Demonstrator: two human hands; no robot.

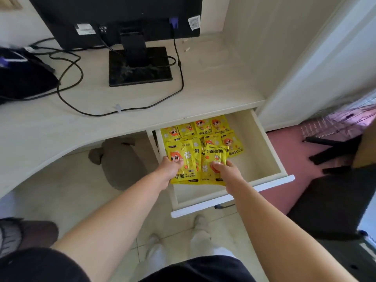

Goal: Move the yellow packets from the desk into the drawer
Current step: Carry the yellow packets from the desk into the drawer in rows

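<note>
Both my arms reach down into the open drawer (262, 139) under the right end of the desk (101, 110). My left hand (169, 167) pinches a yellow hand-warmer packet (184, 165), thumb on its printed face, fingers behind it. My right hand (225, 169) grips a second packet (213, 165) just beside the first, thumb on top; the two packets overlap at their inner edges. Both sit over the drawer's left half, toward its front edge.

More yellow packets (205, 133) lie in the drawer's back left corner, spread in rough rows, some overlapping, partly under the desk's front edge. The drawer's right half and front strip show bare floor.

On the desk: a black monitor (122, 17) on its square stand (140, 66) near the back, black cables (69, 78) looping across to the left, a dark bag (24, 78) at the left edge. No yellow packets visible on the desk surface.

Below, my pale trousers and shoes (200, 220) stand on tiled floor.
</note>
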